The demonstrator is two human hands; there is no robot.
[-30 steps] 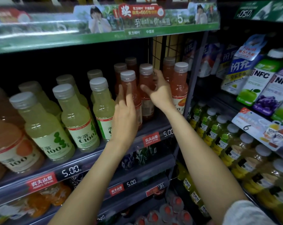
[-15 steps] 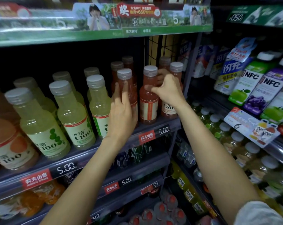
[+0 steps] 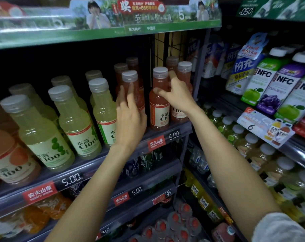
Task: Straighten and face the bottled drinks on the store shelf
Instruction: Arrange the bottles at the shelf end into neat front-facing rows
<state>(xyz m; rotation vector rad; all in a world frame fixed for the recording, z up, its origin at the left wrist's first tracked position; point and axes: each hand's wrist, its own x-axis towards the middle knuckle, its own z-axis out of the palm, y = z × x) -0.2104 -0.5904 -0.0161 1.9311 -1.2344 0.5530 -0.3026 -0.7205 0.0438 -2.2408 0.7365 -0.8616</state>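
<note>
Pink C100 bottles with grey caps stand at the right end of the middle shelf point(image 3: 165, 137). My right hand point(image 3: 176, 95) pinches the neck of the front pink bottle point(image 3: 159, 109), whose label faces partly forward. My left hand point(image 3: 130, 117) rests with straight fingers against another front pink bottle point(image 3: 130, 84) to its left. One more pink bottle point(image 3: 184, 75) stands behind my right hand, with others deeper in. Pale yellow-green C100 bottles point(image 3: 78, 123) fill the shelf to the left.
An orange-labelled bottle point(image 3: 6, 154) stands at the far left. A green promotional banner point(image 3: 113, 30) edges the shelf above. NFC juice cartons point(image 3: 284, 88) and a hanging price card point(image 3: 265, 126) fill the right-hand unit. Lower shelves hold more bottles, some with red caps point(image 3: 174, 224).
My right hand drew the pink bottle forward to the shelf front and now holds its neck. My left hand stayed against the neighbouring pink bottle.
</note>
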